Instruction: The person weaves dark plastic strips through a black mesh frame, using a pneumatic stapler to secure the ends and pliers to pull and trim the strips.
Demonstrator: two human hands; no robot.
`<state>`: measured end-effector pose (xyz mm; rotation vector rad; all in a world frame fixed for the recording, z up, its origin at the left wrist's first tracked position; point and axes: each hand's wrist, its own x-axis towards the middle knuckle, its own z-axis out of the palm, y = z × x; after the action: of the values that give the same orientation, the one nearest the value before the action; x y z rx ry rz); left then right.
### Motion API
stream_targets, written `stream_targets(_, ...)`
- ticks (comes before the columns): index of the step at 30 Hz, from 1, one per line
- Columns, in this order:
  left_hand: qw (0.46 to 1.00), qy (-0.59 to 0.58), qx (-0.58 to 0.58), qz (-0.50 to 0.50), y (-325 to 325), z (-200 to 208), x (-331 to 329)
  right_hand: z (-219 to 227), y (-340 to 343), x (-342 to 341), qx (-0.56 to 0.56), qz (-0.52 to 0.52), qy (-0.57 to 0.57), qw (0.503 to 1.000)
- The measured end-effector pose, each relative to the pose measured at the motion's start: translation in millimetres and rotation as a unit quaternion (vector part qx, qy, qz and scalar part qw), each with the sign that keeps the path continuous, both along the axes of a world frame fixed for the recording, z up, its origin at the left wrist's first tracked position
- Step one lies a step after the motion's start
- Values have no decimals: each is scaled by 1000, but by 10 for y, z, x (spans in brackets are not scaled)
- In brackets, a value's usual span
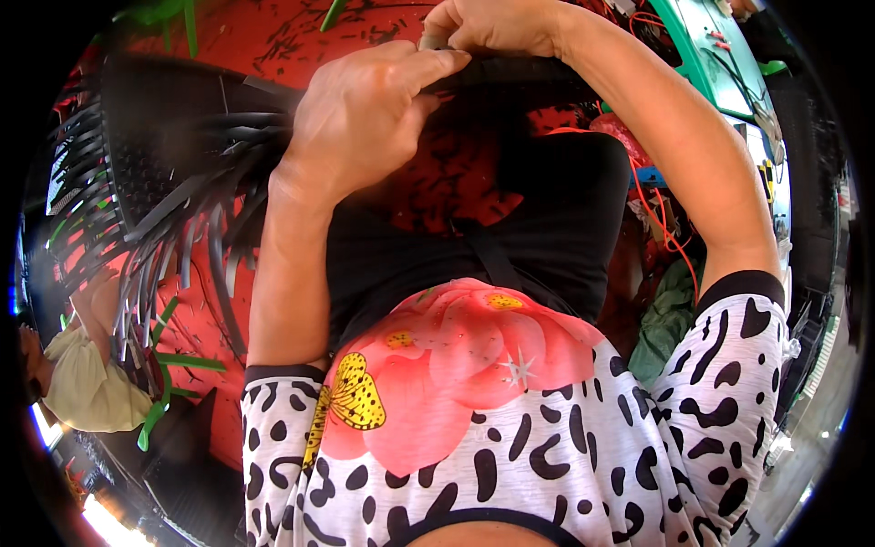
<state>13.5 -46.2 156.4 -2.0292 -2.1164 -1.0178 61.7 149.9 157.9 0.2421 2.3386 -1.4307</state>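
Looking part-done: your left hand (360, 114) and right hand (501, 27) are curled, fingertips nearly meeting; can't tell what they pinch. To their left, the black panel (146, 137) seems formed, its loose strips (171, 206) apparently unfinished. Clippings (293, 36) litter beyond.

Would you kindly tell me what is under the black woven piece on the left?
Red floor shows between the loose strips hanging from the woven piece. Whatever lies directly beneath its dense part is covered and cannot be seen.
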Motion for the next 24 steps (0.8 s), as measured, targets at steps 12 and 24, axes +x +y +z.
stream_targets(12, 997, -45, -44, 47, -20, 52, -55, 136, -178, 250, 157, 68, 296, 940)
stream_targets(24, 995, -69, -50, 44, -12, 70, -49, 71, -463, 740, 327, 23, 664, 672)
